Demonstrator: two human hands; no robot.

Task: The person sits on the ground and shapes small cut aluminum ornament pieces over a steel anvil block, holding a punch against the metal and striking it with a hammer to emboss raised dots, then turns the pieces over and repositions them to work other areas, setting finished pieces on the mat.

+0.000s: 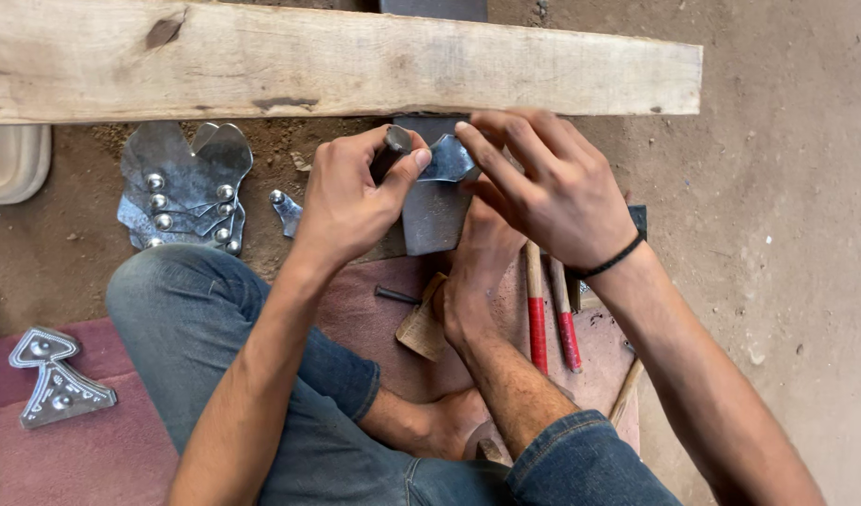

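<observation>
Your jeans-clad knees [215,337] fill the bottom of the head view, legs folded on a reddish mat [83,459] over the dirt floor. No container shows clearly; only a pale rounded object [13,159] peeks in at the left edge, contents out of sight. Up at the middle, your left hand [351,197] is curled tight around a dark metal punch [390,150], thumb and fingers wrapped on its shaft. Your right hand [547,187] is half closed, fingertips pinching a small shiny metal piece [446,159] and pressing it onto a dark steel block [433,215]; your foot [477,272] rests against that block from below. Punch tip and metal piece sit just beside each other. Red-banded tool handles [538,319] lie to the right of the foot, a nail [397,296] and a wooden wedge [421,328] to its left. Riveted metal cutouts [182,187] pile up on the left, another [51,375] on the mat. Beyond your hands a wooden plank [336,61] crosses the top, close over the block; bare dirt opens to the right.
</observation>
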